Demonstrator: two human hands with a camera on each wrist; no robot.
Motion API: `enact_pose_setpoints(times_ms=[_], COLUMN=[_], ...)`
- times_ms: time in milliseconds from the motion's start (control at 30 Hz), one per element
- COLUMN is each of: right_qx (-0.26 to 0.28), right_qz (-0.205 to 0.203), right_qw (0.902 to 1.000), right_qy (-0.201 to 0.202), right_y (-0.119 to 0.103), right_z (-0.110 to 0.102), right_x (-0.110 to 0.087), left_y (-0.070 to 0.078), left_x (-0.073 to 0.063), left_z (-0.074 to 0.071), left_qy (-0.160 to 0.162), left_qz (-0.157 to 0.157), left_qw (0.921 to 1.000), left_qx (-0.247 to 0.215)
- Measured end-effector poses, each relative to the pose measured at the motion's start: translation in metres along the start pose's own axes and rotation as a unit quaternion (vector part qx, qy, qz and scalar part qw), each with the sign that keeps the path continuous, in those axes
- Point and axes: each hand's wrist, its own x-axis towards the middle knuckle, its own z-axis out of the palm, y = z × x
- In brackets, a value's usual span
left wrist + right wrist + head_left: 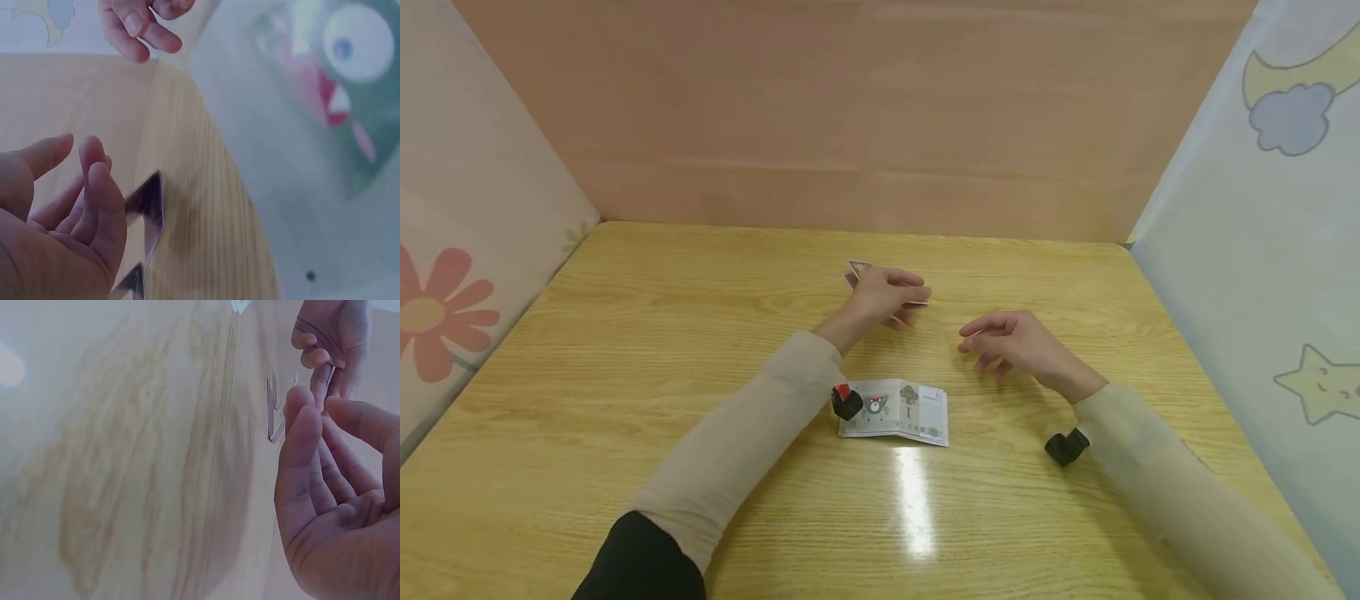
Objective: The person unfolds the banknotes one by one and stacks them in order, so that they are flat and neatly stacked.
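Note:
My left hand (pixel 887 296) is at a small folded card (pixel 859 268) that stands on the table towards the back. In the left wrist view its dark purple zigzag edges (pixel 153 212) show beside the loosely bent fingers, with a gap between thumb and forefinger. The hand hides much of this card. To the right, my right hand (pixel 1018 346) hovers over the table with relaxed fingers and holds nothing. Nearer to me lies a pale folded leaflet (pixel 921 417), printed with a bird and a tree, partly raised along its crease. The left wrist camera overlaps its left end.
All this is on a light wooden table (pixel 760 283). A plain pinkish-brown panel (pixel 865 117) closes off the back. White side panels carry a red flower (pixel 456 312) on the left and a yellow star (pixel 1318 383) on the right.

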Motion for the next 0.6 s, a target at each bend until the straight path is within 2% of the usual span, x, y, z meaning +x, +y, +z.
enact_pose_setpoints(times_ms=[167,300,500,600], right_qx=[-0.009,-0.012,-0.015,-0.022], right_qz=[0.0,0.0,0.001,0.002], right_qw=[0.9999,0.9999,0.9998,0.9995], right_qy=[0.006,0.01,0.016,0.022], right_y=[0.001,0.001,-0.003,-0.007], right_z=[-0.005,-0.01,-0.012,-0.012], right_x=[0.004,0.008,0.018,0.026], left_y=[-0.007,-0.013,-0.021,-0.024], left_x=[0.003,0.005,0.01,0.011], left_z=[-0.006,-0.01,-0.01,-0.009], left_qy=[0.053,0.077,0.083,0.088], left_qz=[-0.015,-0.017,-0.016,-0.021], left_qw=[0.9983,0.9964,0.9957,0.994], left_qx=[0.017,0.033,0.04,0.062])
